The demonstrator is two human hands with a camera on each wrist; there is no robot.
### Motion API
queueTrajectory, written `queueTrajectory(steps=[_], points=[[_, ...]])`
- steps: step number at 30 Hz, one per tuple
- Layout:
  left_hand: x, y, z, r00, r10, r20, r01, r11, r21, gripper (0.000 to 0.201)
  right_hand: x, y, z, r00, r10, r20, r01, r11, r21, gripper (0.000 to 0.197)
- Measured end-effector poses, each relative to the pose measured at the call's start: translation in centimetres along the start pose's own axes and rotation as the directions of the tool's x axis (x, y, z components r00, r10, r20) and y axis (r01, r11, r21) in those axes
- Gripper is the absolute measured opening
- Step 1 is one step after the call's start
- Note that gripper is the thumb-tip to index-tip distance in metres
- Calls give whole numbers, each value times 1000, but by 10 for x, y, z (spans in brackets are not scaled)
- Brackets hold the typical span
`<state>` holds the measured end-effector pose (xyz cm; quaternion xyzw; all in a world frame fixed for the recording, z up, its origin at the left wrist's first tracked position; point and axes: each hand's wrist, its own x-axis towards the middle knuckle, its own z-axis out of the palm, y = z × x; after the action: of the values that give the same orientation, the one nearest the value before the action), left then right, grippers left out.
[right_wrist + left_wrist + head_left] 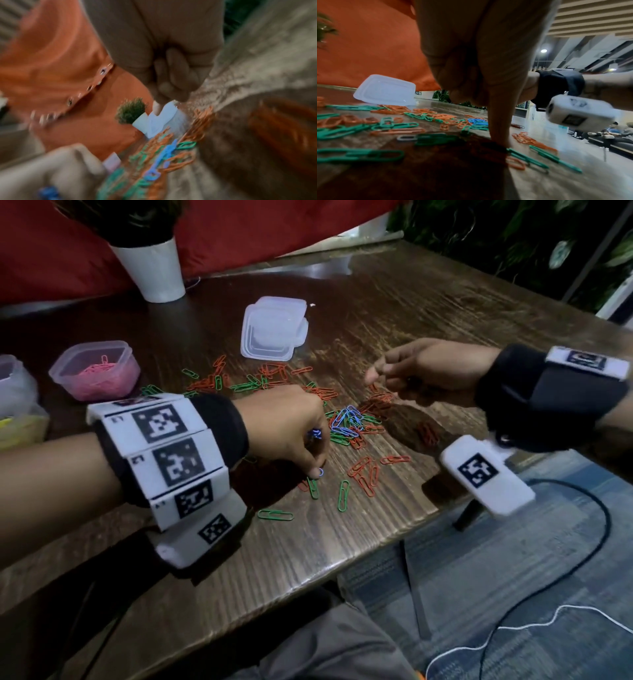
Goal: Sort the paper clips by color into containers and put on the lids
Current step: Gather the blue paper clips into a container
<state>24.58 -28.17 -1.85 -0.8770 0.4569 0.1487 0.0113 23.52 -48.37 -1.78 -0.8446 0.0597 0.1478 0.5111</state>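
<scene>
Red, green and blue paper clips lie scattered on the dark wooden table (394, 313), with a blue cluster (346, 419) at the middle. My left hand (317, 463) is curled around a few blue clips (314, 433) in its palm, and one fingertip presses a further blue clip (321, 472) against the table. In the left wrist view that finger (498, 128) reaches straight down among the clips. My right hand (380, 374) hovers above the red clips with its fingers curled; no clip shows in it. The right wrist view is blurred and shows a closed fist (171, 75).
A clear tub of pink clips (96, 371) stands at the left, with two more tubs (17, 405) at the left edge. Stacked clear lids (274, 330) sit behind the pile. A white plant pot (154, 268) is at the back. The table's front edge runs close to me.
</scene>
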Motion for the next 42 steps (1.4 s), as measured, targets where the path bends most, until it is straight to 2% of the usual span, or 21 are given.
queueTrajectory(steps=[2,3,6,9,11,13,15,16,17,19,21,24,25,27,30,32,34,36,38,40,42], points=[[4,-1,2,998,-4,57,5,1000,-16,20,9,-6,4,993,-38,-113,2,952,-305,25],[4,-2,2,996,-12,89,15,999,-38,20,14,-9,6,991,-56,-122,-2,903,-431,27],[2,-12,4,990,-29,136,71,948,-311,17,25,-14,20,998,-1,-64,-37,800,-598,27],[-2,-20,1,988,-153,36,138,735,-664,22,29,-17,33,999,35,-32,-47,777,-627,25],[1,-23,-2,949,-310,67,229,525,-820,22,29,-18,37,997,74,0,-59,796,-602,23],[4,-26,-6,917,-374,142,272,323,-907,22,30,-17,36,991,122,49,-79,851,-519,23],[8,-28,-8,916,-354,190,279,221,-934,25,29,-15,33,985,139,103,-89,919,-384,15],[10,-29,-7,916,-341,211,291,203,-935,26,27,-14,30,983,139,116,-95,942,-321,16],[12,-29,-5,913,-339,227,306,201,-931,27,26,-13,26,983,144,118,-106,955,-278,22],[18,-28,0,903,-364,229,339,274,-900,29,22,-12,19,979,166,120,-131,958,-256,32],[24,-25,2,913,-373,163,327,432,-841,25,20,-9,12,968,196,156,-159,963,-218,37],[33,-19,1,947,-322,-1,255,749,-611,25,16,-8,8,963,208,169,-188,974,-130,36],[36,-16,0,941,-337,-38,272,819,-506,27,14,-8,7,968,194,156,-180,978,-102,35],[42,-11,-2,925,-370,-89,317,879,-357,26,11,-6,9,980,146,134,-134,986,-97,32],[50,-8,-1,919,-390,-50,348,866,-358,28,7,-4,17,990,99,104,-83,986,-146,26],[50,-11,-1,922,-385,47,362,811,-459,23,6,-5,26,996,65,57,-44,952,-302,23],[46,-15,-1,920,-384,74,361,762,-537,20,6,-7,33,999,19,29,-1,855,-518,18],[40,-23,-3,915,-402,38,354,754,-554,22,7,-8,37,999,0,53,35,752,-658,34],[31,-28,-6,908,-418,15,361,763,-536,24,7,-11,41,998,10,67,37,751,-659,37],[23,-30,-9,901,-433,-22,355,765,-537,24,7,-15,45,998,14,62,31,741,-670,30],[20,-32,-11,879,-474,-59,341,710,-616,27,10,-17,46,998,23,56,19,764,-645,22]])
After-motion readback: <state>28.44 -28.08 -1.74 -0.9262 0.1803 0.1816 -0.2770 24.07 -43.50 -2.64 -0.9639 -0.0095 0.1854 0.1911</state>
